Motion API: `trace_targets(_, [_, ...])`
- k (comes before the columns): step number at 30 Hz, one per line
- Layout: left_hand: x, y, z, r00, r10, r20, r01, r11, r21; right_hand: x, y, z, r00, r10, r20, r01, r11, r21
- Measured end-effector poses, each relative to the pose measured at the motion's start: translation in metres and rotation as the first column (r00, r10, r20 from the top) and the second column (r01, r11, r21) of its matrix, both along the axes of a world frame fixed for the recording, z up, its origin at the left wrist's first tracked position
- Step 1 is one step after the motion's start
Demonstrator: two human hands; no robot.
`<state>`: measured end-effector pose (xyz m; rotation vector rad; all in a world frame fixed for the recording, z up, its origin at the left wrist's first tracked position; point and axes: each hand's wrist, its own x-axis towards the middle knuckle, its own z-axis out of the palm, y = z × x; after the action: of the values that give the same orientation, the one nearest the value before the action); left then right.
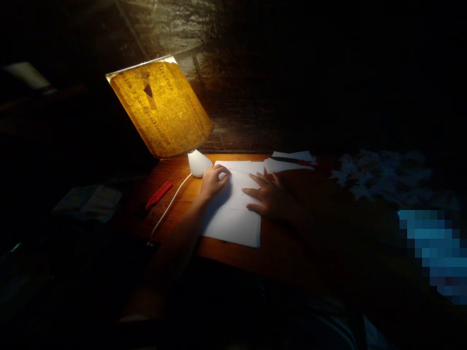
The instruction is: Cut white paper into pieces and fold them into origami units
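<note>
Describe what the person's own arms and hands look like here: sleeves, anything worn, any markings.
Both are bare. The left hand and its forearm show no sleeve, glove, watch or ring as far as the lamp light reaches; the upper arm is lost in darkness. The right hand is also ungloved, with no ring visible, but its wrist and arm fade into shadow, so a sleeve there cannot be ruled out. No markings show.

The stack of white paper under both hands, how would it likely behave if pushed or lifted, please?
The stack of white paper looks thin and floppy, so it would probably sag when lifted. Loose sheets may fan apart on the wooden desk once the left hand and right hand release.
</note>
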<state>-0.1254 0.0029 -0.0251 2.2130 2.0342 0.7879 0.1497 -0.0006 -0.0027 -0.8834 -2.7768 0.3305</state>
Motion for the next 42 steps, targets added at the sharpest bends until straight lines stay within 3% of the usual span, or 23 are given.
trace_targets(15, [-0.002,-0.001,0.000,1.000,-0.017,0.018,0.017,1.000,-0.002,-0.003,0.005,-0.010,0.988,0.130,-0.080,-0.124,0.989,0.074])
trace_targets(42, [-0.002,0.000,0.000,0.999,-0.028,0.045,0.027,1.000,0.015,-0.005,0.007,-0.013,0.980,0.171,-0.104,-0.170,0.985,0.023])
